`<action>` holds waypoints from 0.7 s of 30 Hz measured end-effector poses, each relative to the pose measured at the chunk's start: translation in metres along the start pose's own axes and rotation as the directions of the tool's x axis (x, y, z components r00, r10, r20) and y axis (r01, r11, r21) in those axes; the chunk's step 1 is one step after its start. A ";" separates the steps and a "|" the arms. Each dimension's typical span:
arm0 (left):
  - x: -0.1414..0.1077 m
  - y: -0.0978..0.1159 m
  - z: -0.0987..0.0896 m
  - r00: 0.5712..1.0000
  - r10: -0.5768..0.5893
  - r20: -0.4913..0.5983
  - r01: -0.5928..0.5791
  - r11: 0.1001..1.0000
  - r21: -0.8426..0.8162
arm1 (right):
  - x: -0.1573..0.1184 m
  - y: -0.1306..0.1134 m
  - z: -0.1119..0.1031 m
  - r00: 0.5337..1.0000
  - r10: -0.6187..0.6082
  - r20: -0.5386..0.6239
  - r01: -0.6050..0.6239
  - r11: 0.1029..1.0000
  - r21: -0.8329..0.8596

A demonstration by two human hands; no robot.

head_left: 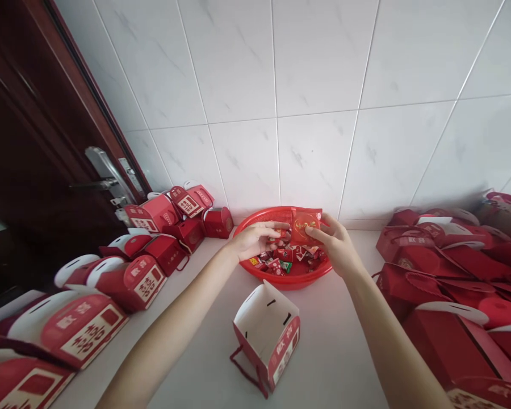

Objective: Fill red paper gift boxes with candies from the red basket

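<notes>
My right hand (338, 244) pinches a flat red packet (305, 228) with gold print, thumb on its front, above the right half of a red plastic basket (292, 279). Over the basket's left half, my left hand (254, 241) has its fingers curled round a small red-wrapped candy (277, 235), partly hidden by the fingers. Several wrapped candies (283, 266), mostly red with one green piece, lie in the basket. In front of it stands a red gift box (266, 329), its top open, white inside, with a red cord handle hanging at its left side.
Several closed red gift boxes (132, 278) line the left side of the white tabletop (196, 341). More red boxes (460, 284) are crowded together at the right. Behind is a tiled wall (319, 153); a dark wooden door (29, 113) with a metal handle (106, 176) is at the left.
</notes>
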State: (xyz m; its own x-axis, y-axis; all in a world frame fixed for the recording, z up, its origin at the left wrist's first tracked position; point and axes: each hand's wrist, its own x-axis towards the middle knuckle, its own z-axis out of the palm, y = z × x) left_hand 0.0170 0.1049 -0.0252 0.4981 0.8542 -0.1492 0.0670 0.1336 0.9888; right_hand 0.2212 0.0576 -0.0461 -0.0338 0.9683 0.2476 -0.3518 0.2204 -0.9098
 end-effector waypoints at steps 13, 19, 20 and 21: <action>-0.115 0.011 0.015 0.951 -0.018 0.309 -0.153 0.842 0.517 | -0.057 -0.058 0.035 0.916 -0.023 0.400 0.123 0.966 -0.227; -0.119 0.012 0.030 0.947 -0.056 0.317 -0.226 0.588 0.777 | -0.064 -0.062 0.037 0.918 0.000 0.396 0.108 0.962 -0.252; -0.119 0.013 0.031 0.952 -0.053 0.302 -0.219 0.573 0.790 | -0.065 -0.063 0.037 0.920 0.000 0.392 0.112 0.959 -0.262; -0.119 0.013 0.032 0.959 -0.046 0.279 -0.202 0.578 0.791 | -0.066 -0.063 0.036 0.920 -0.003 0.391 0.119 0.955 -0.272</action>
State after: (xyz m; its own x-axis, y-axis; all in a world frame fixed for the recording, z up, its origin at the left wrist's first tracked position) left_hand -0.0142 -0.0110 0.0061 0.7156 0.6733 -0.1862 0.6219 -0.4925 0.6088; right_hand 0.2118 -0.0250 0.0073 -0.3960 0.8442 0.3613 -0.0858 0.3577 -0.9299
